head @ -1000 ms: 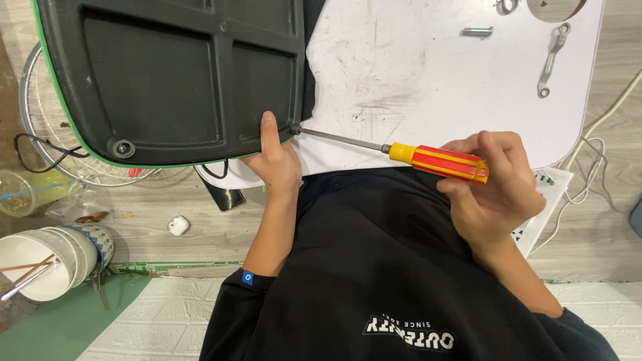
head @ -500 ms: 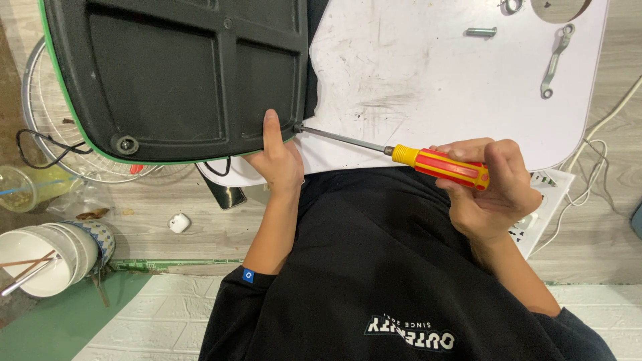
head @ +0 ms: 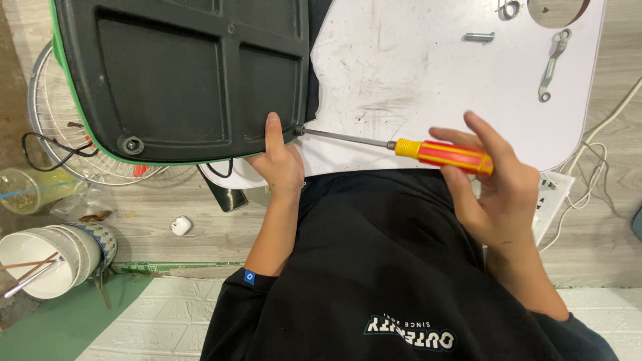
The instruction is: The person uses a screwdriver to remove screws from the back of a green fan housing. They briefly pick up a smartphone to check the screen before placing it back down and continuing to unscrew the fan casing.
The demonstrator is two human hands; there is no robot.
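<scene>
A black plastic panel with a green rim (head: 180, 73) lies at the upper left. My left hand (head: 279, 164) grips its lower right corner, thumb pressed flat on the panel. A screwdriver with a yellow and red handle (head: 445, 154) lies nearly level, and its metal tip sits in a screw (head: 299, 130) at that corner, just right of my thumb. My right hand (head: 498, 190) holds the handle's end loosely, with thumb and fingertips on it and the fingers spread.
The white board (head: 428, 87) carries a bolt (head: 478, 37), a flat metal bracket (head: 554, 63) and a round wooden disc (head: 555, 10). A wire fan grille (head: 50, 144), a plastic cup (head: 27, 190), stacked bowls (head: 40, 261), an earbud case (head: 180, 225) and a power strip (head: 555, 194) lie on the floor.
My right hand's fingers have spread out from a tight fist around the screwdriver handle. My left hand and the panel have stayed put.
</scene>
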